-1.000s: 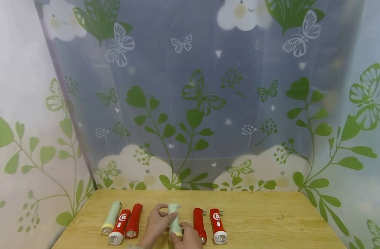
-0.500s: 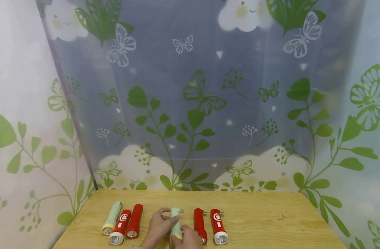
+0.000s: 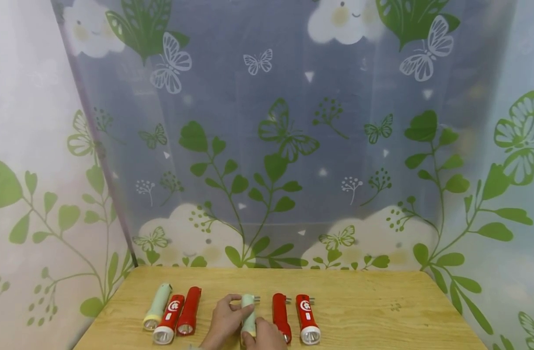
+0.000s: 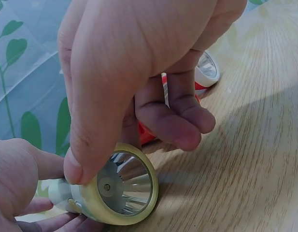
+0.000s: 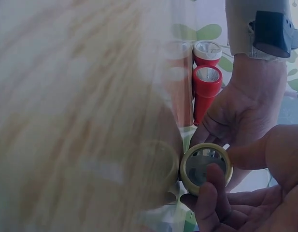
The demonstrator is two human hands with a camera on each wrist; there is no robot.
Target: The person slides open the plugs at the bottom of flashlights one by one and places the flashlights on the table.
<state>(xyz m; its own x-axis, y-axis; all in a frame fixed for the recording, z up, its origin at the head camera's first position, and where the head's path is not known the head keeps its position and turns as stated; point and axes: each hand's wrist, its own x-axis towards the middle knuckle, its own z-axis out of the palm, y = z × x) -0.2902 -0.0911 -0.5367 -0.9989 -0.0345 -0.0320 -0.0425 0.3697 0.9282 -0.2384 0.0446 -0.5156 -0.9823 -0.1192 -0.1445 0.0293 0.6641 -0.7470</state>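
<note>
A pale green flashlight (image 3: 249, 323) with a yellow rim lies at the middle front of the table, metal prongs jutting from its back end to the right. My left hand (image 3: 226, 318) grips its body from the left, thumb across the top. Around the front end, my right hand (image 3: 268, 335) pinches the flashlight by its head. The left wrist view shows the right thumb on the yellow rim (image 4: 149, 205), beside the clear lens and reflector. From the right wrist side, a right fingertip crosses in front of the lens (image 5: 199, 169).
Left of the hands lie a green flashlight (image 3: 159, 306), a red one with a white head (image 3: 169, 318) and a plain red one (image 3: 189, 311). To the right are a plain red flashlight (image 3: 279, 311) with prongs and a white-headed red one (image 3: 308, 318). A printed curtain stands behind the wooden table (image 3: 372, 311).
Both hands and the green flashlight have shifted slightly right and toward the front edge. The hold on it stays much the same. The other flashlights have not moved.
</note>
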